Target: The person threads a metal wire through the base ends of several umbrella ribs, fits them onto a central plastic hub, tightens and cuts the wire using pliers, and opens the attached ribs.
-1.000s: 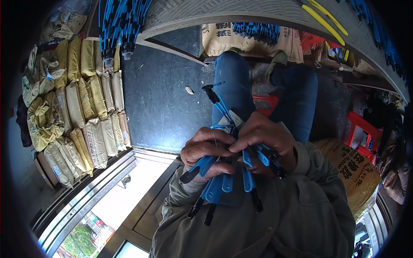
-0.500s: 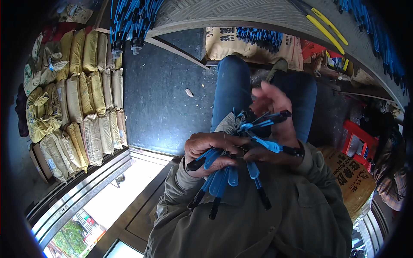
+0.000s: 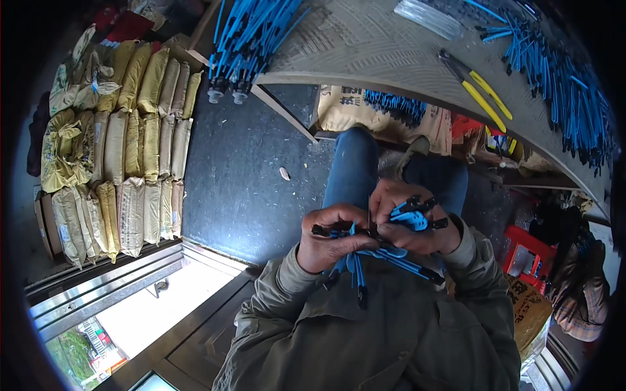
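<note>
Above my lap, a spread bundle of blue plastic strips with black tips (image 3: pixel 413 219) fans out from a dark centre between my hands. My left hand (image 3: pixel 332 240) is closed around the left side of the bundle, its thumb lying across the strips. Several strips hang below that thumb. Close against it, my right hand (image 3: pixel 405 212) has its fingers curled in at the bundle's centre. Some strips stick out over the back of its fingers. What the right fingertips pinch is hidden.
Ahead stands a grey table (image 3: pixel 365 58) with yellow-handled pliers (image 3: pixel 482 105), clear thin rods (image 3: pixel 427 19) and a large pile of blue strips (image 3: pixel 554 91). More blue bundles (image 3: pixel 254 39) overhang its left end. Stacked sacks (image 3: pixel 130 146) fill the left; a red stool (image 3: pixel 533 253) stands right.
My right hand has come down from a raised, open pose and its fingers have closed in at the bundle. The bundle has turned. The whole view has shifted, showing more of the table.
</note>
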Available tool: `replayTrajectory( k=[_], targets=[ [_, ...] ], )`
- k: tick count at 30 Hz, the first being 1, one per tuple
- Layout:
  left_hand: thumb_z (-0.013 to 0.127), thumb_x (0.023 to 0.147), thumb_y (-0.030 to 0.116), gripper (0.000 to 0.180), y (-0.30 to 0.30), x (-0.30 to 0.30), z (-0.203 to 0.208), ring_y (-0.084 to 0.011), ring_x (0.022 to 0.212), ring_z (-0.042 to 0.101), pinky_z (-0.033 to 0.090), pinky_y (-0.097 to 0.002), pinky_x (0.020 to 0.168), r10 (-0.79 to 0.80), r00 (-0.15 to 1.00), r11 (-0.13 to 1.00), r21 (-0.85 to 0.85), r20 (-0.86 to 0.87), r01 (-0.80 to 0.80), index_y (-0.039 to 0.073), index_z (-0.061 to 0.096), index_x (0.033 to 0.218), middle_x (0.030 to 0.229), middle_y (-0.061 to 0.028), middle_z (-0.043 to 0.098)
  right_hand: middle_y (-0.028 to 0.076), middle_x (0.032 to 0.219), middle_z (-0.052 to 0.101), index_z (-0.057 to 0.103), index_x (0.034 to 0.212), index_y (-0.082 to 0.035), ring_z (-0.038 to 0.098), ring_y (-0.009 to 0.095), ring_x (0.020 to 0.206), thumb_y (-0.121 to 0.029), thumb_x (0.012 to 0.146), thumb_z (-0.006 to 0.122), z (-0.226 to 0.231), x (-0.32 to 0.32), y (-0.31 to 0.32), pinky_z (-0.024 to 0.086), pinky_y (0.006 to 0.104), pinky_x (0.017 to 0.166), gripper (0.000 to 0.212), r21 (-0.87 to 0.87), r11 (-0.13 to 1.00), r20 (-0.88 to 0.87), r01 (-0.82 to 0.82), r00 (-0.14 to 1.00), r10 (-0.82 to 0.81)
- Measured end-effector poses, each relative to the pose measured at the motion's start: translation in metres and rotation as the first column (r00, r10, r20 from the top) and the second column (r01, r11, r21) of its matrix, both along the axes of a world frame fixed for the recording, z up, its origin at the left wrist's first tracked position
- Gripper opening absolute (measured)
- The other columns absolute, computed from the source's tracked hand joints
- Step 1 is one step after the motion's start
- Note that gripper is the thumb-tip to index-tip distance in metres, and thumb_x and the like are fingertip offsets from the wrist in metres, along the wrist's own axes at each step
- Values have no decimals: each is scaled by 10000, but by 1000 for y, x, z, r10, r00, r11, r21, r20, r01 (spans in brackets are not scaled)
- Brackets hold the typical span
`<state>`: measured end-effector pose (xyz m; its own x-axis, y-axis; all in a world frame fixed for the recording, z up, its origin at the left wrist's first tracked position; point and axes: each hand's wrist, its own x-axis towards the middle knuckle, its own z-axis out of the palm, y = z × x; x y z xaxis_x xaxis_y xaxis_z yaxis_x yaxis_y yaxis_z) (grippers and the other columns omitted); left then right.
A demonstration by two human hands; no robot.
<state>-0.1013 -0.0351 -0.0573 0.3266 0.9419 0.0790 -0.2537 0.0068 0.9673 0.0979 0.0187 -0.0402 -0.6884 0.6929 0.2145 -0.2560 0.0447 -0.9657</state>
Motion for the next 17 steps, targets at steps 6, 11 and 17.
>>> replayTrajectory(
  k=[6, 11, 17],
  targets=[
    [671, 844, 114, 140, 4, -9, 1, -153, 838, 588, 473, -304, 753, -91, 996, 996, 8, 11, 90, -6, 600, 849, 902, -88, 616, 88, 830, 558, 565, 755, -26, 545, 149, 762, -46, 750, 648, 5, -8, -24, 412, 285, 683, 86, 27, 955, 77, 295, 952, -296],
    [529, 945, 196, 198, -5, -16, -7, -149, 839, 558, 449, -302, 713, -271, 963, 961, -51, 2, 270, 0, 557, 959, 931, -98, 602, 94, 807, 569, 572, 749, -28, 554, 155, 746, -41, 742, 652, 10, -10, -34, 415, 284, 675, 82, 60, 961, 87, 271, 957, -276],
    [531, 946, 265, 235, -11, -14, -21, -153, 868, 558, 440, -304, 746, -275, 958, 950, -129, 78, 283, 43, 534, 1022, 940, -118, 596, 82, 847, 573, 582, 753, -39, 560, 181, 751, -78, 769, 657, 0, -8, -38, 431, 308, 686, 87, 67, 907, 70, 416, 905, -420]
  ],
)
